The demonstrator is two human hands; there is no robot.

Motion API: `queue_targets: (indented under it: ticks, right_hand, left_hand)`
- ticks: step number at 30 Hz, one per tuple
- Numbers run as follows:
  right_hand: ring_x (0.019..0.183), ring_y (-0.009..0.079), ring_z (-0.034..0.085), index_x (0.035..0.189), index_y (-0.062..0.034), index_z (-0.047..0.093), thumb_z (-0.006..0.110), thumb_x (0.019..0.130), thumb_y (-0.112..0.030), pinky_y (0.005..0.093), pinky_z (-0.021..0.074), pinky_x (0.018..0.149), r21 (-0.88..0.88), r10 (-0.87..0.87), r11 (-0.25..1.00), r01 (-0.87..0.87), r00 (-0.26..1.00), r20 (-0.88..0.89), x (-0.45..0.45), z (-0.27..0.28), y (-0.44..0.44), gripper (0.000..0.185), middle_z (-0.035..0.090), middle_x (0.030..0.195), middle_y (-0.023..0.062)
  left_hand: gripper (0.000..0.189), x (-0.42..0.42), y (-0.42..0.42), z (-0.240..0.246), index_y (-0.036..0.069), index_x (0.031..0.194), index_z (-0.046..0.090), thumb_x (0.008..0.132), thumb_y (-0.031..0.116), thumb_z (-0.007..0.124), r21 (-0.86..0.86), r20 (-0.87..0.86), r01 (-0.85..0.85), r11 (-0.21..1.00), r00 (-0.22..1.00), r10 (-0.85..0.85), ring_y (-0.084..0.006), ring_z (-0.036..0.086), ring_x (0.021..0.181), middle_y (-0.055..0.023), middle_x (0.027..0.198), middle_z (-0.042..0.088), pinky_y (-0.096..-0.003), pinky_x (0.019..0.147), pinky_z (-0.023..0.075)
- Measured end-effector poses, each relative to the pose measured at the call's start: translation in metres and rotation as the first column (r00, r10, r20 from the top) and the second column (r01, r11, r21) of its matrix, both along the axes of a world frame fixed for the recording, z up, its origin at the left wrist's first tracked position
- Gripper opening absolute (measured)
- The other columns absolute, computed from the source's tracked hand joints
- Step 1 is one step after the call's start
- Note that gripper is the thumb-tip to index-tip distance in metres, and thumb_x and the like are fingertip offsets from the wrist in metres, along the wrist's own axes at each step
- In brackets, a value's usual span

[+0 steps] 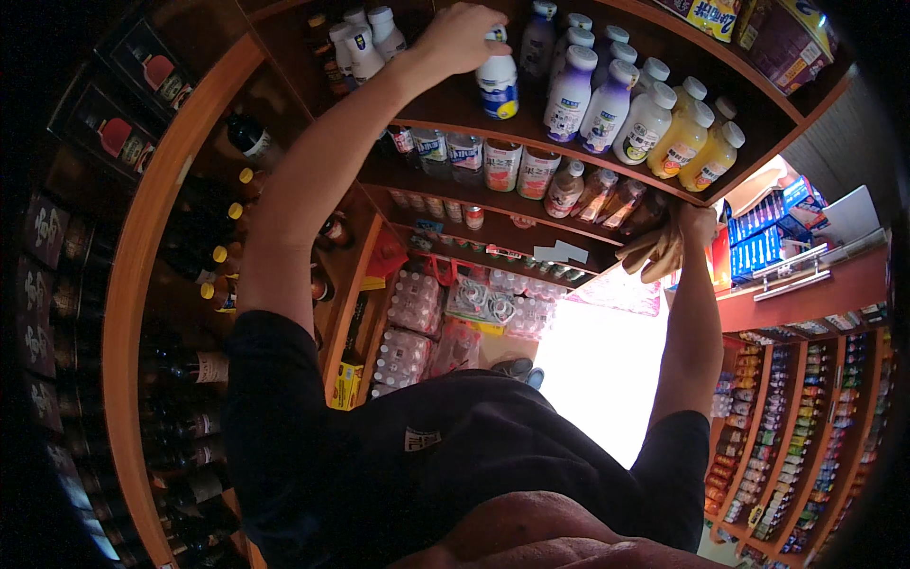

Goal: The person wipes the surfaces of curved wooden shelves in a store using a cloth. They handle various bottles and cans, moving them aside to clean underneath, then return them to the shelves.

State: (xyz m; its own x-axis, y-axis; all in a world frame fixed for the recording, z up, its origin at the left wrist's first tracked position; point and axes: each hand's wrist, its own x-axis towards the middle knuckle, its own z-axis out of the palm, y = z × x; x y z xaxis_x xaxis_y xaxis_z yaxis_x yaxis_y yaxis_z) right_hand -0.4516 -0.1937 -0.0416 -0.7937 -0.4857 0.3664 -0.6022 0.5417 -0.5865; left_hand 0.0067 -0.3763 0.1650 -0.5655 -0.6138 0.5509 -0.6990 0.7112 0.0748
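My left hand (475,37) reaches to the upper shelf, its fingers closed around the top of a white bottle with a blue and yellow label (498,87). To its left stand several white bottles (365,57); to its right are rows of white bottles with purple caps and wraps (569,96), white-capped milk-drink bottles (645,124) and yellow juice bottles (682,142). My right hand (698,219) is at the right end of the shelf, closed on a brown cloth (655,249) that hangs beside the lower shelf.
Lower shelves (455,199) hold bottles and cans. Shrink-wrapped bottle packs (405,355) stand on the floor. Wine bottles fill the rack at left, with its curved wooden edge (135,284). A counter with blue boxes (761,245) and stocked drink shelves (803,441) are at right.
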Motion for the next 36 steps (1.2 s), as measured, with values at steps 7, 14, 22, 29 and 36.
queue_targets:
  ticks: [7, 14, 22, 29, 36]
  right_hand:
    - [0.094, 0.0451, 0.067, 0.09, 0.0059, 0.071, 0.069, 0.078, -0.04, 0.0506, 0.0534, 0.08, 0.001, 0.035, 0.999, -0.035, 0.999, 0.024, -0.002, 0.0, -0.001, 0.048, 0.068, 0.09, 0.0306]
    - [0.093, 0.0456, 0.067, 0.091, 0.0049, 0.071, 0.069, 0.078, -0.041, 0.0508, 0.0538, 0.08, -0.012, 0.059, 0.998, -0.059, 0.998, 0.002, -0.014, -0.013, -0.004, 0.048, 0.069, 0.092, 0.0307]
    - [0.089, 0.0466, 0.067, 0.088, 0.0058, 0.071, 0.069, 0.079, -0.044, 0.0534, 0.0529, 0.075, -0.056, 0.156, 0.986, -0.16, 0.985, -0.076, -0.029, -0.025, -0.01, 0.051, 0.068, 0.086, 0.0305]
    - [0.086, 0.0493, 0.066, 0.087, 0.0078, 0.068, 0.067, 0.081, -0.043, 0.0536, 0.0523, 0.072, -0.032, 0.208, 0.976, -0.214, 0.97, -0.127, -0.032, -0.027, -0.008, 0.051, 0.066, 0.08, 0.0312]
    - [0.09, 0.0451, 0.067, 0.088, 0.0059, 0.071, 0.066, 0.079, -0.04, 0.0517, 0.0519, 0.076, -0.107, 0.201, 0.972, -0.209, 0.977, -0.074, -0.028, -0.023, -0.009, 0.047, 0.068, 0.082, 0.0297]
  left_hand:
    - [0.052, -0.043, 0.023, -0.002, 0.005, 0.126, 0.066, 0.084, 0.035, 0.076, -0.012, 0.027, 0.038, 0.999, 0.999, -0.038, -0.0358, 0.068, 0.106, -0.0221, 0.117, 0.068, -0.0467, 0.092, 0.0545]
    - [0.055, -0.047, 0.019, -0.008, 0.005, 0.124, 0.067, 0.083, 0.04, 0.076, 0.065, -0.065, 0.042, 0.997, 0.997, -0.038, -0.0346, 0.07, 0.101, -0.0223, 0.113, 0.069, -0.0459, 0.09, 0.0557]
    - [0.076, -0.025, 0.024, -0.014, 0.011, 0.147, 0.046, 0.089, 0.056, 0.066, 0.023, -0.109, 0.029, 0.999, 0.994, -0.027, -0.0409, 0.056, 0.123, -0.0257, 0.136, 0.055, -0.0476, 0.102, 0.0469]
    - [0.051, 0.137, -0.05, -0.004, 0.013, 0.135, 0.059, 0.095, 0.043, 0.062, -0.081, 0.014, -0.548, 0.832, 0.834, 0.551, -0.0341, 0.069, 0.096, -0.0191, 0.113, 0.069, -0.0502, 0.082, 0.0564]
    - [0.052, 0.134, -0.04, -0.023, 0.015, 0.135, 0.058, 0.09, 0.039, 0.069, 0.019, 0.031, -0.383, 0.924, 0.924, 0.382, -0.0361, 0.067, 0.103, -0.0203, 0.117, 0.067, -0.0485, 0.085, 0.0543]
